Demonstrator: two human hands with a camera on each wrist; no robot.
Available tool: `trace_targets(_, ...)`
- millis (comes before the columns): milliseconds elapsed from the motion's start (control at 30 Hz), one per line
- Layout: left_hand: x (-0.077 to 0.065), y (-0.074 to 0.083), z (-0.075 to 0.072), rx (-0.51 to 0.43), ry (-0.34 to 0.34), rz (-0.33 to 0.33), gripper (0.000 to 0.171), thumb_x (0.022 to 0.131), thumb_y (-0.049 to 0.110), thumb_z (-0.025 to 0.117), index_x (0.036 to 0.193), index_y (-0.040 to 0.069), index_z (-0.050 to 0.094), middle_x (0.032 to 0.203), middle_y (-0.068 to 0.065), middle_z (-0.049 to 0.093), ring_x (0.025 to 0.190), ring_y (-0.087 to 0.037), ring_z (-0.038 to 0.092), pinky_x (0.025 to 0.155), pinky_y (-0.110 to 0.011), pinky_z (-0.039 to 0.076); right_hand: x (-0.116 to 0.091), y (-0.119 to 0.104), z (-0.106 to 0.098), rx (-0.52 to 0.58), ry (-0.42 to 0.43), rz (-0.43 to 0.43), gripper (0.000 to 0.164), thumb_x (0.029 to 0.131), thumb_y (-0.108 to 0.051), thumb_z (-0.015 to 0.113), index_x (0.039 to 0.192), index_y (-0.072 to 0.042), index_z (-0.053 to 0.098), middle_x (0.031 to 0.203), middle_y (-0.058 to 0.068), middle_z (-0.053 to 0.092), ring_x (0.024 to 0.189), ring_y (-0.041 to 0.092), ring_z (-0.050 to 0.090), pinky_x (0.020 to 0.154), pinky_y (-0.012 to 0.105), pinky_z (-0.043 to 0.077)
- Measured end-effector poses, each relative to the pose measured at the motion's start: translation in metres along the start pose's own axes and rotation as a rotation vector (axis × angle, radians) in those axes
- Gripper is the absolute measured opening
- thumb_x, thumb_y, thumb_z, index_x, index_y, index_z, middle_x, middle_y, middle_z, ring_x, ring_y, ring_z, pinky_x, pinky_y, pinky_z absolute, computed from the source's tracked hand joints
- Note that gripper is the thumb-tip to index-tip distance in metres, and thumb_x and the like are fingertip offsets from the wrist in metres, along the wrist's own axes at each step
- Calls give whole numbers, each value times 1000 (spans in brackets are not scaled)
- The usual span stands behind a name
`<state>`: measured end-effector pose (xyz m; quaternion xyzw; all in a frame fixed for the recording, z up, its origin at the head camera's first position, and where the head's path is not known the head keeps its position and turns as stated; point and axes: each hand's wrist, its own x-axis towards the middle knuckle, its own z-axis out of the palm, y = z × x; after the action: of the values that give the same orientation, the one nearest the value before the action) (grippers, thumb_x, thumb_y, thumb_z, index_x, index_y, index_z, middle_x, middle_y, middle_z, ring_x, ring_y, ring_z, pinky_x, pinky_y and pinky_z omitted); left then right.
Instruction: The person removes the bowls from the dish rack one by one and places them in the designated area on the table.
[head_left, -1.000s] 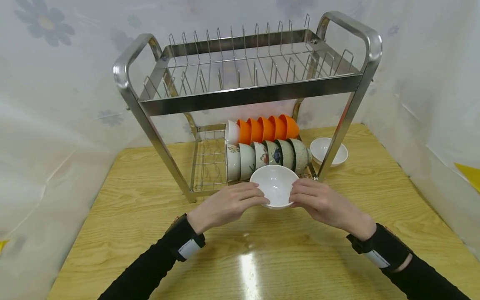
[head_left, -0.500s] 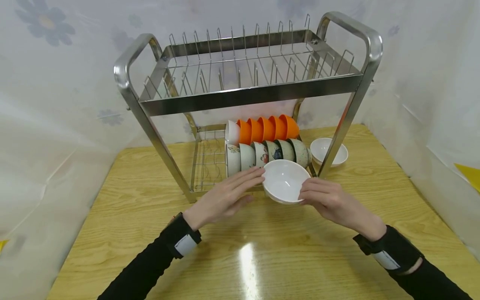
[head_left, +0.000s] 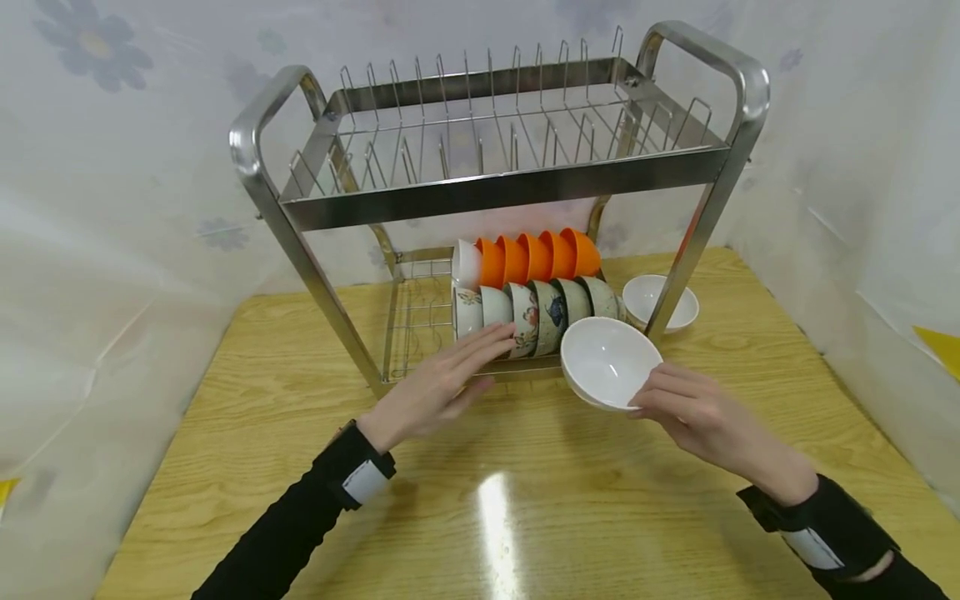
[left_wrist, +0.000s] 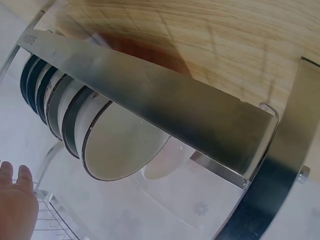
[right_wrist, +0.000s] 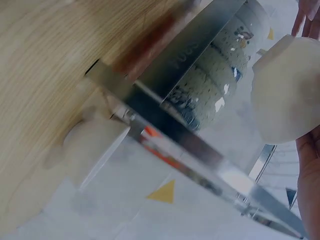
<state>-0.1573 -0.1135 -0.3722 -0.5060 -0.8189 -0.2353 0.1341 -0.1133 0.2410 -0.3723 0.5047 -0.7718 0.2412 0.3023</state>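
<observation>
A white bowl (head_left: 609, 360) is held by my right hand (head_left: 701, 417), thumb and fingers pinching its right rim, its hollow facing up and toward me. In the right wrist view the same bowl (right_wrist: 287, 90) shows its pale outside. My left hand (head_left: 442, 379) holds nothing; its fingers are stretched out in front of the row of patterned bowls (head_left: 525, 317) on the rack's lower tier. Behind that row stand several orange bowls (head_left: 536, 257) with a white bowl (head_left: 465, 265) at their left end.
The steel dish rack (head_left: 502, 190) has two tiers; wire dividers line its upper one. Another white bowl (head_left: 660, 302) sits on the wooden table (head_left: 360, 517) by the rack's right leg. Wire grid (head_left: 423, 321) shows at the lower tier's left.
My left hand has let go of the white bowl and drawn slightly left. The right hand has carried the bowl rightward, toward the rack's right leg.
</observation>
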Motion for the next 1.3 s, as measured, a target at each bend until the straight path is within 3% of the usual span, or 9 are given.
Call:
trace_targets(133,-1,-3,-1,6,16,9,54,101,6,56,152,3,38,161,-17,36,149,-33,37,123,-44,34,-10,2,-11,-22,69,31,40,105,-34,52,83,-7,71,82,-3,67,79,5,55,72,13,48)
trace_targets(267,-2,-4,-1,5,15,-1,55,101,6,56,152,3,38,161,-17,36,150,-33,37,124,-45,33,-15,4,-23,-45,199,76,45,102,-36,56,77,-1,70,74,4,65,75,2,55,67,10,45)
trace_targets(433,-3,-4,-1,3,9,-24,56,100,6,56,152,3,38,162,-18,35,150,-33,35,124,-45,31,-13,8,-34,-101,411,163,53,98,-39,63,70,6,63,64,16,60,72,-2,53,74,3,39)
trace_targets(567,-4,-6,-1,3,5,-27,55,100,7,56,152,2,38,161,-19,36,150,-33,35,124,-46,31,-13,10,-40,-146,494,217,58,97,-43,65,68,8,60,63,21,57,76,-7,52,80,0,37)
trace_targets(767,-5,-8,-1,0,5,-39,56,100,6,57,153,3,38,160,-19,37,150,-33,36,124,-46,33,-17,18,-45,-188,498,280,62,98,-45,62,71,11,59,67,25,57,86,-13,49,83,2,34)
trace_targets(900,-6,-10,0,9,14,-43,56,100,7,58,152,3,39,160,-19,38,150,-33,36,123,-46,33,-22,27,-48,-234,468,316,63,99,-46,60,72,11,58,66,24,57,78,-8,45,79,2,30)
trace_targets(1167,-7,-14,-1,18,59,-119,56,100,8,58,152,2,39,162,-15,36,151,-33,35,124,-49,31,-56,79,-44,-265,284,378,63,99,-50,55,77,8,65,68,15,62,75,-6,39,71,6,28)
trace_targets(1300,-9,-15,-2,17,91,-167,56,100,8,57,152,4,39,161,-16,37,151,-33,34,124,-50,31,-66,103,-37,-241,185,405,54,98,-47,55,79,2,67,71,8,63,74,-4,40,68,11,30)
